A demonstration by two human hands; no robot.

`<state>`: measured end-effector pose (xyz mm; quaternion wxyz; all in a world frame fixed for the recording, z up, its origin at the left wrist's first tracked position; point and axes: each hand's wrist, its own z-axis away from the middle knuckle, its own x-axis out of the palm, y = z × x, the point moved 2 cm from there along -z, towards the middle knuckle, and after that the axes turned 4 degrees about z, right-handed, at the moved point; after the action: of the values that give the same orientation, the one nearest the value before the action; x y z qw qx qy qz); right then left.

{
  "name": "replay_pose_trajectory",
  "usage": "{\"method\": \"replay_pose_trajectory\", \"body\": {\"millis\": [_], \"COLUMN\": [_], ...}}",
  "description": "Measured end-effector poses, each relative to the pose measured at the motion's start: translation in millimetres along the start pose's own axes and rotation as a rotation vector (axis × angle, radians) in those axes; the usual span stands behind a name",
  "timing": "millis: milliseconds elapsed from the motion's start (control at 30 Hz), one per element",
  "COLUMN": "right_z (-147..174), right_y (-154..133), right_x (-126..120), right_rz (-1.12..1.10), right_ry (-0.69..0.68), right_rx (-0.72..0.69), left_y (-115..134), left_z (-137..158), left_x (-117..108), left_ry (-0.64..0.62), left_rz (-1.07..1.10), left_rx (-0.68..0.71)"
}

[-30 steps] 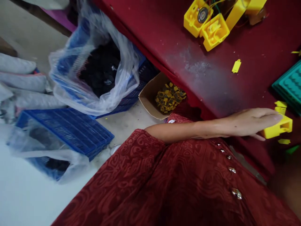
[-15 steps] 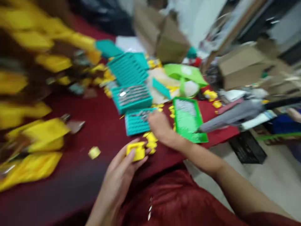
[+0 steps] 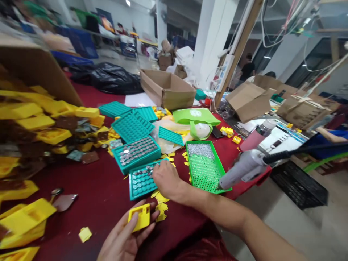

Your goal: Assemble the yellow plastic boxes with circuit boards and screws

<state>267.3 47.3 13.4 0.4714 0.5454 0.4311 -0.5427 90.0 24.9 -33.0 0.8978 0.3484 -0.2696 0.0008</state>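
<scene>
In my left hand (image 3: pixel 126 232) is a yellow plastic housing (image 3: pixel 140 217), its hollow side facing up and my thumb on its edge. My right hand (image 3: pixel 165 179) is closed over the near teal tray (image 3: pixel 141 185), whose far pockets hold small round metal parts. Its fingertips are hidden, so what they pinch does not show. Behind stands a second teal tray (image 3: pixel 125 168) filled with rows of round silver parts. Flat yellow pieces (image 3: pixel 162 210) lie between my hands.
A green basket (image 3: pixel 230 189) of small screws sits right, with a grey electric screwdriver (image 3: pixel 243 166) across its corner. Yellow housings (image 3: pixel 35 217) pile up at left. Behind are empty teal trays (image 3: pixel 133 127), a green bag (image 3: pixel 195 116) and an open carton (image 3: pixel 176 96).
My view has tilted up, showing more of the room. My left hand still holds the yellow housing, and my right hand stays at the near teal tray.
</scene>
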Motion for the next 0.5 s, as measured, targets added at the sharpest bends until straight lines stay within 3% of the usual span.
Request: {"method": "replay_pose_trajectory", "body": {"millis": [300,500], "right_z": [5.4,1.1], "right_y": [1.2,10.0], "right_x": [-5.2,6.2], "right_rz": [-0.087,-0.194], "right_ry": [-0.013,0.015], "right_rx": [0.038,0.041], "left_y": [-7.0,-7.5], "left_z": [-0.5,-5.1], "left_x": [-4.1,-4.5], "left_ry": [0.011,0.029], "left_rz": [0.068,0.084], "left_rx": [0.043,0.066]}}
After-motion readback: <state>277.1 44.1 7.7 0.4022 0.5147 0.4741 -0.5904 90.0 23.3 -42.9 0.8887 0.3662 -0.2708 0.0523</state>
